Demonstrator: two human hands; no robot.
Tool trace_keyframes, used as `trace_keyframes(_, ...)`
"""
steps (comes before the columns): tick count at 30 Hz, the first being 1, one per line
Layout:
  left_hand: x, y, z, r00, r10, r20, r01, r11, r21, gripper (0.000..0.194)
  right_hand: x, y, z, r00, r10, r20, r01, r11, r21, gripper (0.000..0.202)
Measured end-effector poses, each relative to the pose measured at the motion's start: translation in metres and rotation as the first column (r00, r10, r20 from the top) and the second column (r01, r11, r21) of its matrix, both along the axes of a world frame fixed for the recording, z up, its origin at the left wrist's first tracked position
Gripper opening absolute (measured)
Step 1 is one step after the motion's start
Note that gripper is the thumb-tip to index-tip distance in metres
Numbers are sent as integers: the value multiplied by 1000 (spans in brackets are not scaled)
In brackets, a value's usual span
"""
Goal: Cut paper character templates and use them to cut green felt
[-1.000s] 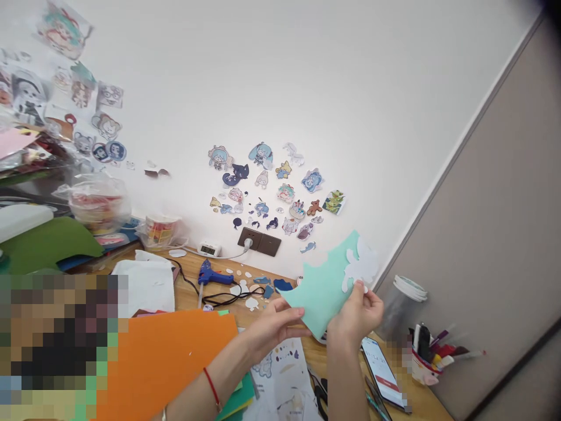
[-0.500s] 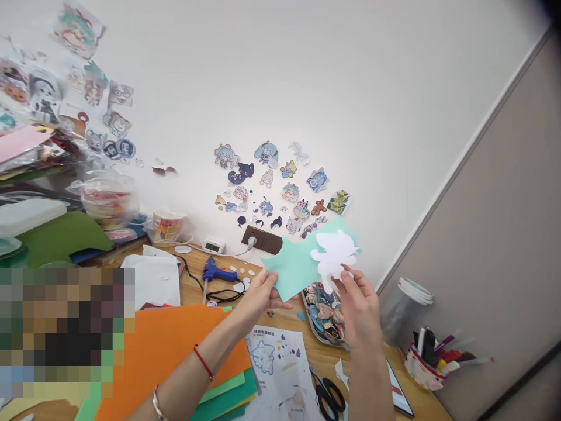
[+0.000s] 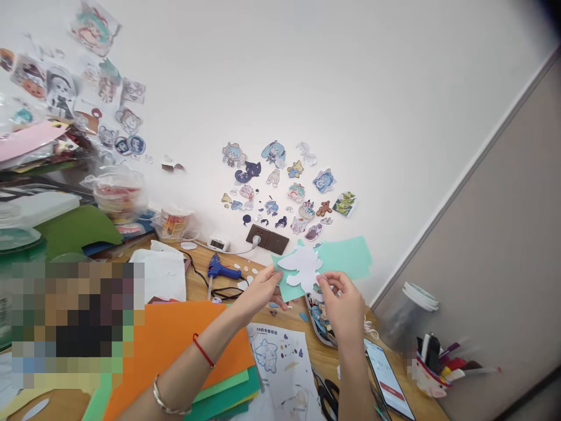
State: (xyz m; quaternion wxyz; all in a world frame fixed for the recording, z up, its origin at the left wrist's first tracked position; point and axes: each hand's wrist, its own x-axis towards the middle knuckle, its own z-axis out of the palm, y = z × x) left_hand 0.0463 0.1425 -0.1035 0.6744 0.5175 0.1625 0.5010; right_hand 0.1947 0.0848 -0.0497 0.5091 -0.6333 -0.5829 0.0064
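Observation:
A mint-green sheet of paper is pinched at its left end by my left hand, whose thumb lies on top. My right hand pinches a white paper cutout shaped like a small figure with ears. The cutout lies over the left part of the green sheet, close to my left thumb; whether that thumb touches it I cannot tell. Both papers are held up above the desk. Under my hands is a tray of small coloured cutouts, partly hidden by my right hand.
Orange paper and green sheets lie at left. A printed pattern page, black scissors and a phone are in front. A blue glue gun lies behind. A pen holder stands at right.
My right hand has moved left and down with the white cutout, from the right end of the green sheet to its left part. The green sheet has turned and now extends to the right.

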Motion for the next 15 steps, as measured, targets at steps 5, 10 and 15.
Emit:
trace_keyframes(5, 0, 4, -3, 1000, -14, -16, 14, 1000, -13, 38, 5, 1, -1, 986, -71, 153, 58, 995, 85, 18)
trace_keyframes(10, -3, 3, 1, 1000, -21, -13, 20, 999, -45, 42, 11, 1, -2, 982, -63, 177, 54, 997, 58, 19)
trace_keyframes(15, -6, 0, 6, 999, -35, 2, 35, 997, -72, 41, 13, 3, -2, 981, -67, 180, 55, 996, 68, 19)
